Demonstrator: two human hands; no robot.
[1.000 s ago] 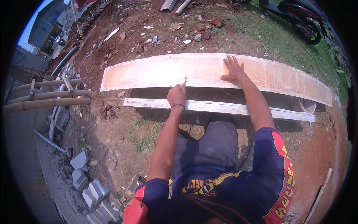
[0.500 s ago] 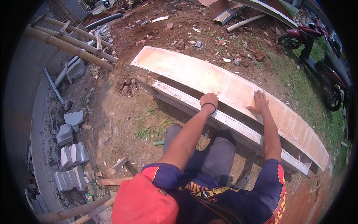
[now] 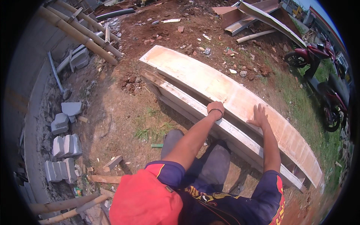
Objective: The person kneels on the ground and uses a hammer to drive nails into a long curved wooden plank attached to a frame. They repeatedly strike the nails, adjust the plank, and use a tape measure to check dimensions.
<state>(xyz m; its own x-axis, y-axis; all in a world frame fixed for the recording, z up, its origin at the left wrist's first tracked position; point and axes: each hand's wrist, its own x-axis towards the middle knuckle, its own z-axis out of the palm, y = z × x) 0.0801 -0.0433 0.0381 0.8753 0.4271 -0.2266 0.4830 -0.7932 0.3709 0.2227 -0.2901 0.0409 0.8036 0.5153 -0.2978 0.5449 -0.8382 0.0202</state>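
A long pale wooden board (image 3: 187,72), with orange-brown stains on its face, lies slantwise before me. Along its near side runs a long frame with a white-edged timber rail (image 3: 180,93); a dark gap separates the two. My left hand (image 3: 215,108), a dark band at its wrist, is closed in a fist at the board's near edge, over the gap. What its curled fingers grip, if anything, is hidden. Farther right, my right hand (image 3: 258,117) rests on the board's face, fingers spread and holding nothing. My knees are close to the frame's near side.
Grey concrete blocks (image 3: 67,145) lie at the left beside a wall (image 3: 22,86). Bamboo poles (image 3: 80,33) lean at the upper left. A red motorcycle (image 3: 318,71) stands on grass at the right. Metal sheets (image 3: 251,22) and rubble lie beyond the board. A red-covered head (image 3: 146,198) fills the bottom.
The view has shifted and turned slightly, so the board and frame appear a little lower at their right end. Both hands keep nearly the same places on the board.
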